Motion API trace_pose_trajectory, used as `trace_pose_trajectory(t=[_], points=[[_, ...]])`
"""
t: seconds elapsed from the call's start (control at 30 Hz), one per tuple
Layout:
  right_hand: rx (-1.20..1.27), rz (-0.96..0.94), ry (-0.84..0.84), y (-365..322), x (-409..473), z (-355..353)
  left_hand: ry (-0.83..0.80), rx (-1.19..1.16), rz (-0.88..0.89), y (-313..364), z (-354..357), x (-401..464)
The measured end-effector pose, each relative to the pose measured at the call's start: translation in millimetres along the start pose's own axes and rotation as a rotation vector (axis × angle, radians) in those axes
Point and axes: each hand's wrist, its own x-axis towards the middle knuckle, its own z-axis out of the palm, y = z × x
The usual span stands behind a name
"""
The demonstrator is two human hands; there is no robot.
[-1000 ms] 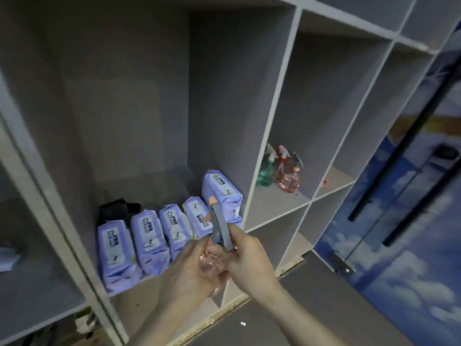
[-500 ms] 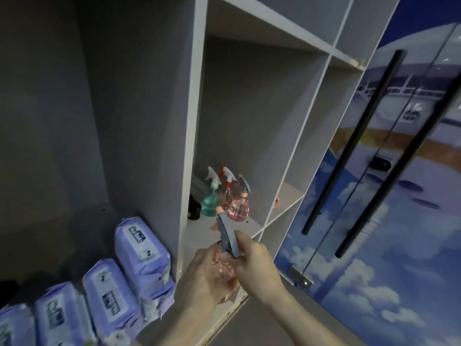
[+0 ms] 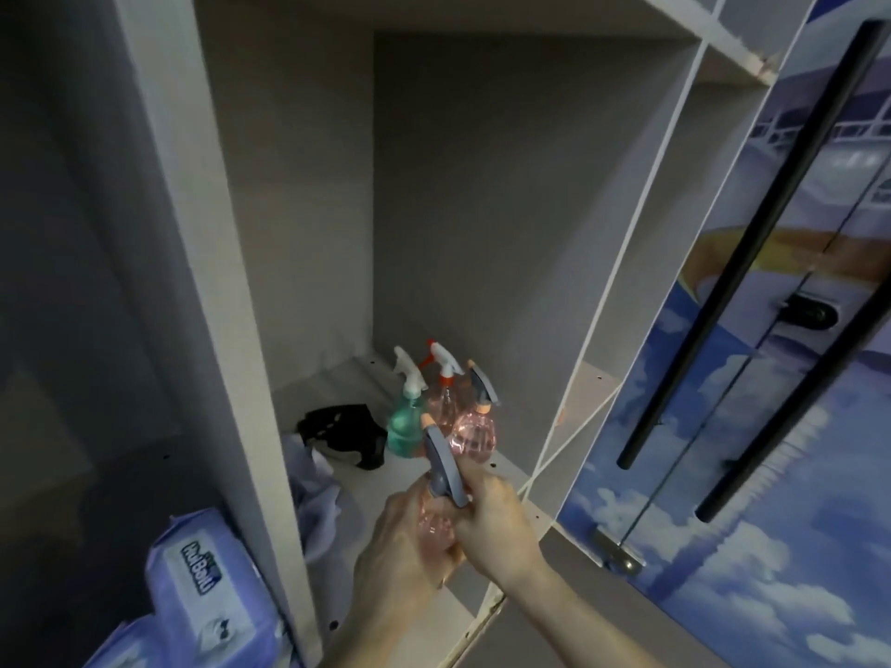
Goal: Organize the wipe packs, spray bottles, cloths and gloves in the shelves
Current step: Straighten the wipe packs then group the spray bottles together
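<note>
Bottle (image 3: pixel 436 515), pink with a grey trigger head, sits low centre of the head view, clasped by both hands in front of the middle shelf (image 3: pixel 487 605); left hand (image 3: pixel 402 547) wraps its fingers round the pink body; right hand (image 3: pixel 496 520) curls round the neck just under the trigger. Centre of the frame, three bottles already stand together on that shelf: a green one (image 3: pixel 405 426), a pink one with a red-and-white head (image 3: pixel 443 392), and a round pink one (image 3: pixel 473 429); left of them lie a black cloth or glove (image 3: pixel 344 433), which I cannot tell, and a pale cloth (image 3: pixel 313 494). Lower left, a wipe pack (image 3: pixel 202 595) lies in the next compartment. By my judgement the sorting is well along; this bottle is not yet set down, and the cloths look unsorted.
</note>
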Motion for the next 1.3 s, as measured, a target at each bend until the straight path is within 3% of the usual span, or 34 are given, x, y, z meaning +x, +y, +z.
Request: trace_pose_trajectory(t=[0.13,0.27,0.33,0.5,0.73,0.87,1.07,1.13,1.23,1.3], points=[[0.02,0.024,-0.102,23.6,33.1,15.1,-0.048,-0.024,-0.012,-14.3,23.8,26.8],[0.013,-0.037,-0.162,50.2,66.6,18.0,-0.009,-0.029,0.133,-23.7,49.9,47.9],[0.025,-0.025,-0.209,62.6,83.4,18.3,-0.017,-0.037,0.114,-32.6,64.9,65.4],[0.188,0.033,-0.337,85.2,113.6,14.8,0.097,-0.125,-0.155,-28.6,81.9,91.1],[0.266,-0.036,-0.447,107.7,138.1,21.3,0.147,-0.099,-0.354,-12.3,101.2,105.3],[0.189,-0.136,-0.399,122.3,142.8,32.6,0.207,-0.025,-0.397,-7.7,109.4,110.1],[0.104,-0.242,-0.518,123.5,164.4,14.1,0.225,-0.063,-0.41,-7.8,114.3,130.0],[0.119,-0.257,-0.447,121.0,166.0,4.5,0.231,-0.062,-0.407,-5.6,112.4,137.5],[-0.013,-0.528,-0.134,133.5,176.5,-6.5,0.238,-0.077,-0.407,-5.1,109.9,146.9],[-0.055,-0.504,-0.096,138.3,190.9,-9.7,0.221,-0.053,-0.408,-5.7,107.8,149.2]])
